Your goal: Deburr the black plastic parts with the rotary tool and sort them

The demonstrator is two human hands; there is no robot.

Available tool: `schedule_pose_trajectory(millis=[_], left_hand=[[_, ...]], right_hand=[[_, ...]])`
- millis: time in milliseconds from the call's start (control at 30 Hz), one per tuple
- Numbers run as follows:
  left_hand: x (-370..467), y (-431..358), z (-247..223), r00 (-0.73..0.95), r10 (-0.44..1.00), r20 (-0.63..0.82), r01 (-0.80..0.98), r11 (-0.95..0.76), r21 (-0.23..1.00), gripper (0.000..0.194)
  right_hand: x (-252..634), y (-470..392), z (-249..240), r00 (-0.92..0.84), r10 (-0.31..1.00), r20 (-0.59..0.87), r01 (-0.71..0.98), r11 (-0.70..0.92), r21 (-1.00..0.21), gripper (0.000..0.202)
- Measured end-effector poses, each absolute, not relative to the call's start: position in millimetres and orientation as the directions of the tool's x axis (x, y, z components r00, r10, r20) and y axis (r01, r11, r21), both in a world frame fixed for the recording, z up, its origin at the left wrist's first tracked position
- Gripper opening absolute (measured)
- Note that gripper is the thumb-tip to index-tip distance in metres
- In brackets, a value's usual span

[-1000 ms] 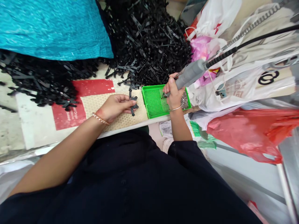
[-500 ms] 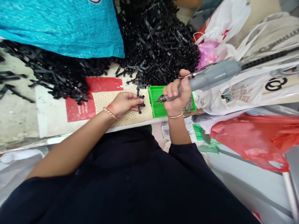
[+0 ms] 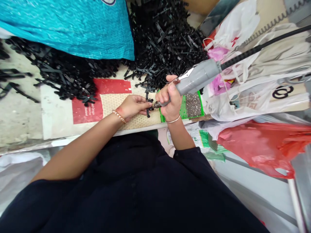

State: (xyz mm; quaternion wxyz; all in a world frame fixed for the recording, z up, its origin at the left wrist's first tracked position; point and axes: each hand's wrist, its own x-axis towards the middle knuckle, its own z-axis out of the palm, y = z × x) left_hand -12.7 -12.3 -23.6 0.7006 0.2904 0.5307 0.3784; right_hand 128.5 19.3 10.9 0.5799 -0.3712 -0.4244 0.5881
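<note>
Parts in black [image 3: 18, 90] lie scattered on a pale surface at the far left, blurred at the picture's edge. Beside them a left-hand heap [image 3: 64, 72] of similar dark pieces spreads out from under a bright blue sheet [image 3: 73, 29], its lower edge reaching a red printed panel [image 3: 86, 110]. Next comes a cream honeycomb-patterned mat [image 3: 111, 106], lying partly over the red. Above it rests the left hand [image 3: 133, 106], a beaded bracelet [image 3: 119, 116] at the wrist; its thumb and fingers are pinched nearly together on a slim black piece [image 3: 148, 111], which sits over the mat's right portion. Behind, a larger heap [image 3: 167, 48] rises to the right of the blue sheet.

The right hand [image 3: 171, 102] has its fingers wrapped around a grey power driver [image 3: 198, 77], the tip close against the slim black piece; whether they touch, I cannot tell. Partly behind this hand is a green perforated tray [image 3: 184, 110], with small metal pieces [image 3: 193, 105] gathered at its right end. A black cable [image 3: 255, 49] runs from the driver toward the upper right, past white plastic bags [image 3: 245, 97]. Below those hangs a red bag [image 3: 262, 145].
</note>
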Motion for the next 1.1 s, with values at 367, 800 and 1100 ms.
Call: schedule_pose_trajectory(millis=[367,800,1100], left_hand=[[-11.3,-13.0,-21.1,0.135,0.838,-0.529,-0.214,0.546,0.81,0.028],[-14.1,-12.5,-28.1,0.16,0.841,-0.517,-0.211,0.541,0.814,0.036],[-14.3,-11.9,-29.1,0.189,0.843,-0.504,-0.222,0.537,0.814,0.038]], right_hand=[[126.2,16.6,14.2,-0.075,0.992,0.106,-0.384,0.07,-0.921,0.047],[126.2,15.0,13.9,-0.048,0.996,0.08,-0.339,0.059,-0.939,0.046],[127.1,11.6,10.0,-0.069,0.992,0.106,-0.293,0.082,-0.953,0.044]])
